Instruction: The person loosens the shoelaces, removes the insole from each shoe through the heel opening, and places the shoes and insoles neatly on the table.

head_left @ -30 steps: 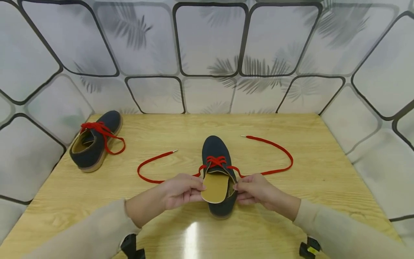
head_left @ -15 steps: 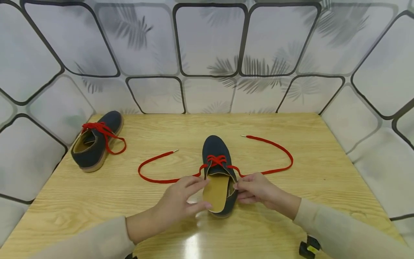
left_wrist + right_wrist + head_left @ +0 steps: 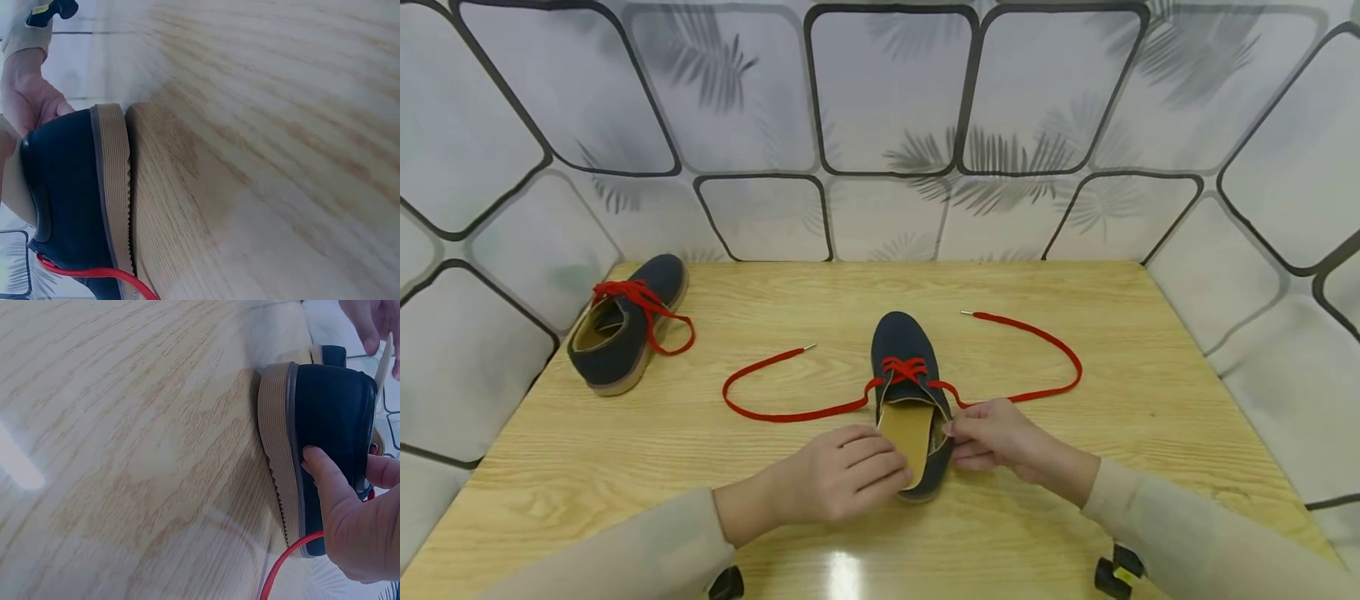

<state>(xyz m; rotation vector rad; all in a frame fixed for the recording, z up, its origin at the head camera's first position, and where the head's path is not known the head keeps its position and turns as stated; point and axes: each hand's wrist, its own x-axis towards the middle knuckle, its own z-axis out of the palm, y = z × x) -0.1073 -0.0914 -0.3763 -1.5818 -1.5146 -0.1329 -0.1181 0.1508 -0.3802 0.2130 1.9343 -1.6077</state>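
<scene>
A navy shoe [image 3: 901,342] with red laces [image 3: 904,367] lies on the wooden table, its toe pointing away. From its opening a tan insole [image 3: 907,433] sticks up at the heel end, its front part hidden inside the shoe. My left hand [image 3: 842,475] has its fingers curled over the insole's left edge near the heel; in the right wrist view, thumb and fingers lie on either side of the insole [image 3: 384,369]. With the right hand [image 3: 1000,435] I hold the shoe's right side, thumb at the collar and a finger against the outer wall [image 3: 337,419].
A second navy shoe [image 3: 617,333] with tied red laces stands at the table's far left. Loose lace ends [image 3: 775,417] curve out on both sides of the middle shoe. Patterned cloth walls [image 3: 887,217] border the back and sides of the table [image 3: 1112,467].
My left hand let go of the insole, opened, and came back with curled fingers nearer its heel end. The insole sank lower over the heel. The right hand kept its hold.
</scene>
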